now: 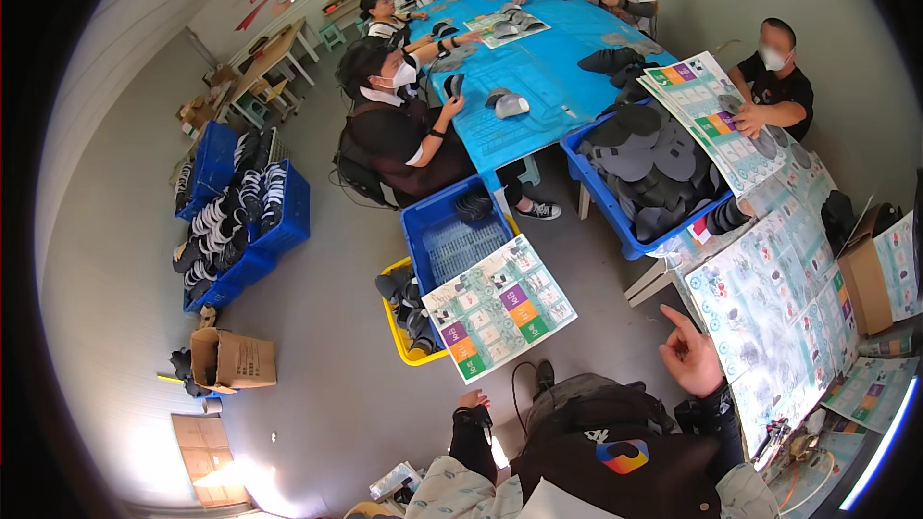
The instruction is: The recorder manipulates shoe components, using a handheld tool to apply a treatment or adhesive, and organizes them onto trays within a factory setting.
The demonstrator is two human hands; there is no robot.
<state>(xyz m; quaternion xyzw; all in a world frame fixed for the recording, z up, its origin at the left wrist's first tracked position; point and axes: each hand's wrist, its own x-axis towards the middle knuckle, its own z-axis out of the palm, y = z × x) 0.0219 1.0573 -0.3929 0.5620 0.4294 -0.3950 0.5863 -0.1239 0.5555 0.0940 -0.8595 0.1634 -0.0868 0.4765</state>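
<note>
My right hand (pixel 690 356) is raised beside the near edge of a table covered in printed sheets (pixel 779 312). Its forefinger is stretched out, the other fingers are loosely curled, and it holds nothing. My left hand (pixel 471 399) is small in view at the end of a dark cuff, above my lap; I cannot make out its fingers or anything in it. In front of it a colourful printed sheet (pixel 498 308) lies across a blue crate (pixel 444 223). My dark jacket fills the bottom of the view.
A blue crate of dark sole pieces (pixel 591 183) stands by the table. A person in black (pixel 781 82) holds a printed sheet (pixel 707 111). Several people sit at a long blue table (pixel 538 77). Blue crates (pixel 279 216) and a cardboard box (pixel 231 360) stand at the left.
</note>
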